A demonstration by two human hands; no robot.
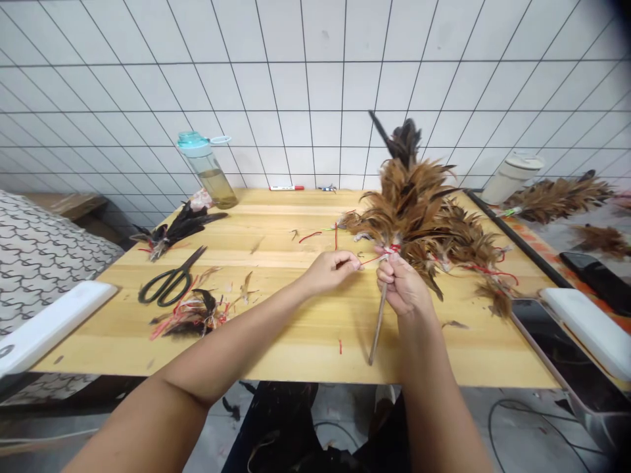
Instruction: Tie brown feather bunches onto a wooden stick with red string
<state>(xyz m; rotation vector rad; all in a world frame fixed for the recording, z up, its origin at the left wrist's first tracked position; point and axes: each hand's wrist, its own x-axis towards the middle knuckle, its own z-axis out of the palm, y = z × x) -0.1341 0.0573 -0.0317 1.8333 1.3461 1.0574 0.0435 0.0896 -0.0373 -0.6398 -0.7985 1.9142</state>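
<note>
At the wooden surface (296, 348), a light, soft feather duster (414, 210) stands upright in the right hand (401, 286).
Leftmost, black-handled scissors (170, 279) lie apart; the left fingers (348, 263) pinch red thread (369, 260); the right fingers (387, 272) clench the stiff wooden stick (377, 328), the firmest hold, below the easily bent feathers.

**Bare arms over dark trousers**

The person is wearing dark trousers (276, 420) that are showing as a matte black mass below the tabletop; the left forearm (221, 335) is showing bare, skin uncovered; the right forearm (434, 401) is showing bare as well; the left hand (328, 272) and right hand (401, 286) are showing ungloved.
</note>
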